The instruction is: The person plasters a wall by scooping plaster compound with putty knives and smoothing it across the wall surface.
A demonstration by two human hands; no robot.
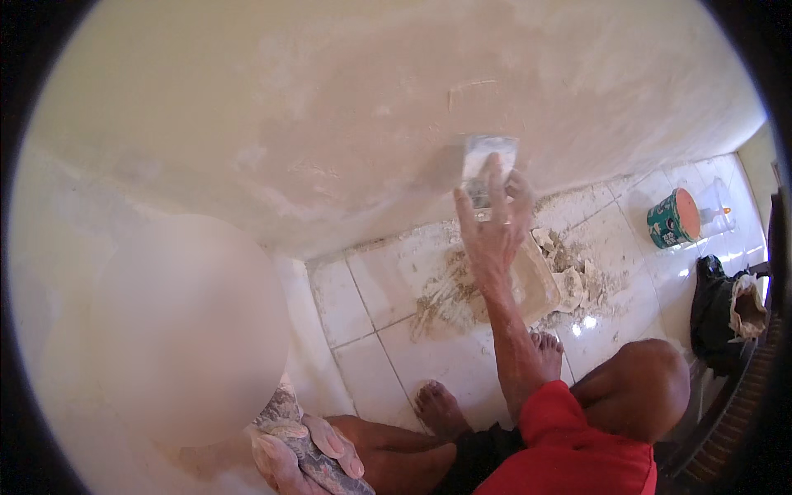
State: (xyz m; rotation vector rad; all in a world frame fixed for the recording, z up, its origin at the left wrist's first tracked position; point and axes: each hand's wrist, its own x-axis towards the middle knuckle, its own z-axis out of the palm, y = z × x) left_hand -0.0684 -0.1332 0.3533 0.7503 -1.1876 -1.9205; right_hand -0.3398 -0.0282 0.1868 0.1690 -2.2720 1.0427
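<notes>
My right grip (495,235) is closed on a flat pale plate (491,157), its fingers spread over the near part and the thumb at the left side. The plate is against the wall (619,74), just beyond my fingertips; its outline is slightly blurred. Around and above it, the wall shows a large brownish patch (363,99) with uneven edges, and thin raised marks stand a little farther up. Directly below my right grip and partly hidden by my wrist, a beige tray (536,285) rests on the tiled floor (371,363). Pale broken flakes (582,285) lie just right of the tray, and smeared residue (450,297) marks the tiles to its left. Well to the right of the same grip, a green bucket (664,223) leans, with a clear container (718,202) just beside it; nearer me sits a black bag (708,318). My left grip (283,464), low and well to the left, is curled around a grey-and-black patterned piece (309,458); I cannot tell its kind. The area above that grip is blurred and cannot be inspected.
</notes>
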